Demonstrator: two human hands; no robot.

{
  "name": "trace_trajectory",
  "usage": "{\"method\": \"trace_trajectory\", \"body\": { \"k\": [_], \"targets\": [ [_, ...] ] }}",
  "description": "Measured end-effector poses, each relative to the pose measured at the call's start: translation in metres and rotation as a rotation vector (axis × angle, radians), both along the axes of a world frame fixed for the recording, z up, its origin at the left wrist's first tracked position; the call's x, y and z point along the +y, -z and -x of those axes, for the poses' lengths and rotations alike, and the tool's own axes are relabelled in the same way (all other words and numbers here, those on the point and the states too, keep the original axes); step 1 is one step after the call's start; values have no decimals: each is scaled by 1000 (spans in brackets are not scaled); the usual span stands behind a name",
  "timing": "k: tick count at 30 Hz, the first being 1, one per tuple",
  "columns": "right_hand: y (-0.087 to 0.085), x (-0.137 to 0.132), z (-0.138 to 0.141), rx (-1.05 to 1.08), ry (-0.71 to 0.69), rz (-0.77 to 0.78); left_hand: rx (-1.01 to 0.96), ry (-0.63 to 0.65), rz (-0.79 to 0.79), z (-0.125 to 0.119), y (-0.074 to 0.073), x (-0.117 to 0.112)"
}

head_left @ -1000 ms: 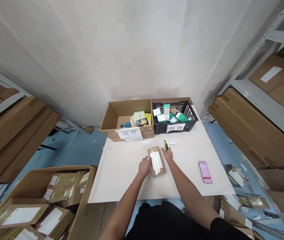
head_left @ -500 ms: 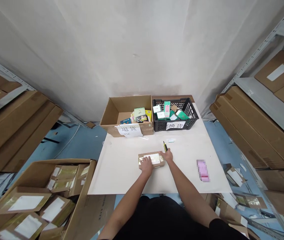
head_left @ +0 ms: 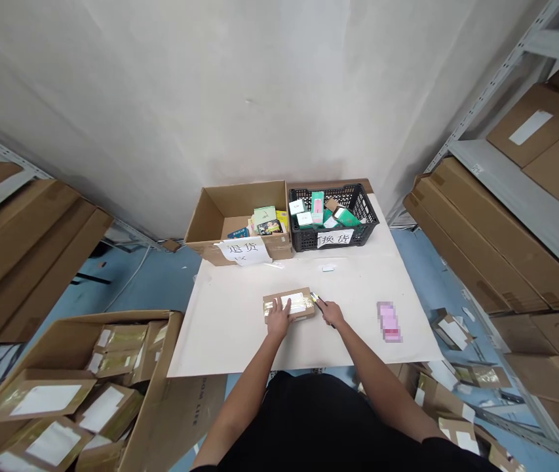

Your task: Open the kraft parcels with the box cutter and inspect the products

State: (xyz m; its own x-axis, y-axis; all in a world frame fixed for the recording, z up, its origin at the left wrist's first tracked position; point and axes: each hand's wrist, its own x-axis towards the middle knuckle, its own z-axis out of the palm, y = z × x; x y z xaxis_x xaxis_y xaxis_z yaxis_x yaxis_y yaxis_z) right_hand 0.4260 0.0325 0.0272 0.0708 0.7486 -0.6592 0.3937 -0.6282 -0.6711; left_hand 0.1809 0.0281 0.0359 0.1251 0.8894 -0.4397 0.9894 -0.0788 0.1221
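A small taped cardboard box [head_left: 303, 316] with a white label lies on the white-covered table [head_left: 225, 328]. On top of its left part rests my left hand [head_left: 279, 318], fingers spread and pressing on the tape and label. My right hand [head_left: 332, 314] is closed around a yellow and black utility knife [head_left: 316, 301]. The knife's tip points up and left, close to the box's right end; whether it touches the cardboard I cannot tell.
Behind stand an open carton [head_left: 200, 226] and a black plastic crate [head_left: 370, 226], both holding small packages. A small white-and-blue item [head_left: 327, 269] and a pixelated pink item [head_left: 389, 322] lie on the table. A large carton of parcels [head_left: 173, 328] stands at the left. Shelving [head_left: 476, 167] flanks the right.
My right hand has left the box's right side and swung the knife's tip down to the box's right end. My left hand's fingers have spread on the box.
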Motion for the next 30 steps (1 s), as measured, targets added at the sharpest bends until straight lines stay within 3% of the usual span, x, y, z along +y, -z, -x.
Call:
{"method": "trace_trajectory", "body": {
  "k": [15,24,27,30],
  "targets": [
    [0,-1,0,38,1,24,23,-26,-12,-3,-4,-3],
    [-7,-27,-30,-55,-202,26,27,-56,-12,-7,-11,-1],
    [0,-32,-25,-37,-13,12,-14,-14,-71,5,-19,6],
    [11,-31,5,-20,138,-7,-43,-11,-121,23,-27,15]
  ]
}}
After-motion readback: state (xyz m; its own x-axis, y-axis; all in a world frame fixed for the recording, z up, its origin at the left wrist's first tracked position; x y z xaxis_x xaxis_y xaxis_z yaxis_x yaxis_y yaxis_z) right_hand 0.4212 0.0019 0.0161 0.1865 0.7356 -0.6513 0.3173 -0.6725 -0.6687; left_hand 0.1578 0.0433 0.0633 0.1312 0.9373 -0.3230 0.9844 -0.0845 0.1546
